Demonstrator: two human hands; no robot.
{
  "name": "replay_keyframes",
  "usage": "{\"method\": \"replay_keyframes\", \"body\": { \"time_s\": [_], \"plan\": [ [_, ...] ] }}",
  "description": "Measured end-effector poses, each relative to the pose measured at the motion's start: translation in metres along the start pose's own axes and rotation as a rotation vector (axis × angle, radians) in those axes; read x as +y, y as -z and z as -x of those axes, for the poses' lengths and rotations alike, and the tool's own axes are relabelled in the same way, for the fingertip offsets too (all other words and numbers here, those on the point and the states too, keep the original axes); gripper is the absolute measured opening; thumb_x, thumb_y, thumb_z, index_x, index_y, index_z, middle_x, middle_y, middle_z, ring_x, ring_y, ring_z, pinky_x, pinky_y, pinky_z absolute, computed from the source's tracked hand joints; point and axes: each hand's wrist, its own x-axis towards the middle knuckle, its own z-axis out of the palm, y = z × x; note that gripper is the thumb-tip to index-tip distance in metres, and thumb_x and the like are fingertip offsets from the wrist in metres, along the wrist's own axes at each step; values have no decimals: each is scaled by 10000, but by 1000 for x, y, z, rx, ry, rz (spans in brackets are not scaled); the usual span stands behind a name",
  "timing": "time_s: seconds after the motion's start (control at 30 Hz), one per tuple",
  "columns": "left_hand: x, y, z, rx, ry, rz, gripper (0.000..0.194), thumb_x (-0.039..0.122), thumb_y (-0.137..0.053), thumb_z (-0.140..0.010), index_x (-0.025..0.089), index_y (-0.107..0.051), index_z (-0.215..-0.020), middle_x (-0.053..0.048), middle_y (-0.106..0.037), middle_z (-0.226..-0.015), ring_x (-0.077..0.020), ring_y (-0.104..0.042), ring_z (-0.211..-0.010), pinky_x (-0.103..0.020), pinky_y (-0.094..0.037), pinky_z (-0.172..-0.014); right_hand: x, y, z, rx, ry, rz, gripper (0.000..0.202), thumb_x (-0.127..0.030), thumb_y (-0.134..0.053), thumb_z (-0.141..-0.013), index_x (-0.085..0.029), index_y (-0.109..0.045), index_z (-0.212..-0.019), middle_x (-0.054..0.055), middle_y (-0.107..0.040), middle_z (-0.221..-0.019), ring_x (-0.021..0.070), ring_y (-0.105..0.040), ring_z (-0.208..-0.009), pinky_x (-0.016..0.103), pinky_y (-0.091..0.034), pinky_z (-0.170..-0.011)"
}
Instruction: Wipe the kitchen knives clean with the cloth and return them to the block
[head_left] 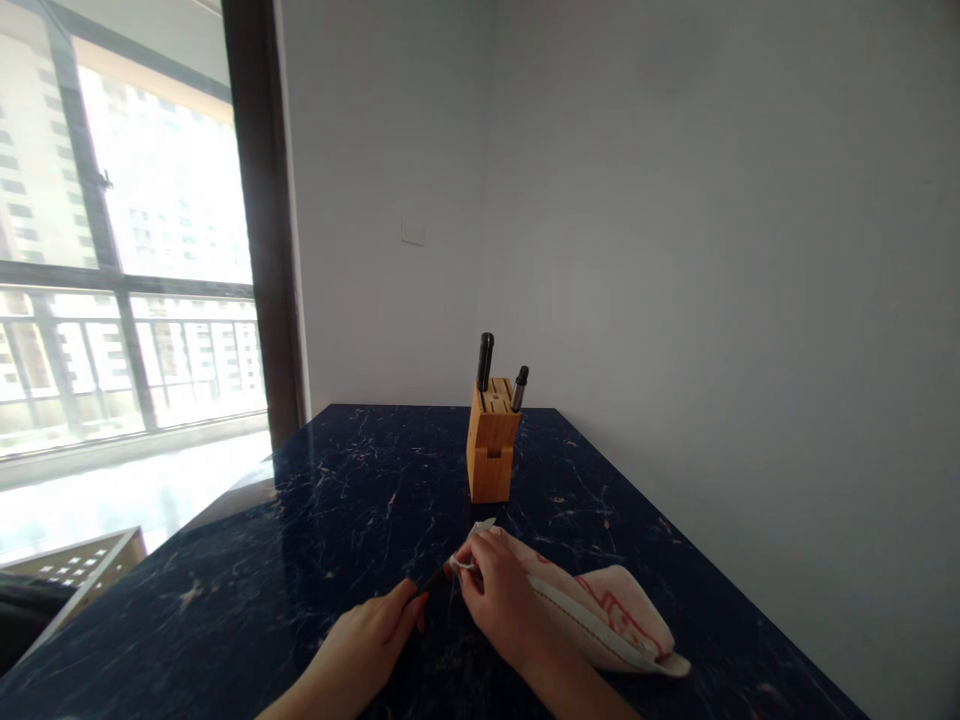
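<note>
Left hand [366,632], at lower centre of the frame, is closed around the knife [433,584], whose long axis slants up and right, toward the wooden block [491,470], while the right hand [501,595] pinches the cloth [592,625] at the blade.

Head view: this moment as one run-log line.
left hand: gripping black handle | right hand: holding cloth at blade | knife block: upright, two handles in slots

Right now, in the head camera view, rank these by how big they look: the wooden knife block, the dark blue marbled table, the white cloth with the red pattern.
1. Dark blue marbled table
2. White red-patterned cloth, though it lies nearer the camera, so its true size against the block is unsure
3. Wooden knife block
</note>
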Motion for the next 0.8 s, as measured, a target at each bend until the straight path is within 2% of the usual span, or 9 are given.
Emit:
{"method": "replay_keyframes", "body": {
  "time_s": [0.2, 0.37, 0.63, 0.8],
  "plan": [
    [0, 0, 0, 4, 2, -10, 324, 368, -244, -903, 244, -533, -824, 21, -661, -757, -139, -627, -732, -202, -389, -654, 2, -2, 0, 10, -2, 14, 197, -10, -443, -695, -198, -480, -742, -4, -522, -777, 145, -484, -784, 287, -353, -768],
    [1, 1, 0, 4, 6, -17, 312, 351, -247, -903, 242, -533, -838, 15, -664, -767, -139, -630, -740, -200, -395, -667, 7, -5, -2, 71, -40, 45, 191, -17, -440, -696, -199, -486, -732, 11, -532, -779, 165, -483, -807, 291, -371, -743],
    [0, 0, 1, 4, 13, -11, 324, 357, -245, -903, 240, -534, -814, 11, -664, -760, -144, -630, -740, -209, -398, -682, -4, 0, 2, -25, 59, -2, 178, -42, -462, -743, -207, -514, -779, 3, -543, -815, 147, -504, -803, 286, -370, -768],
    [-4, -2, 0, 1, -22, -7, 315, 358, -247, -903, 239, -530, -833, 15, -662, -766, -138, -627, -736, -203, -394, -667, 4, -5, -2, 27, 36, 46, 127, -80, -474, -766, -204, -500, -754, 6, -542, -788, 155, -503, -794, 292, -372, -767]
  ]
}}
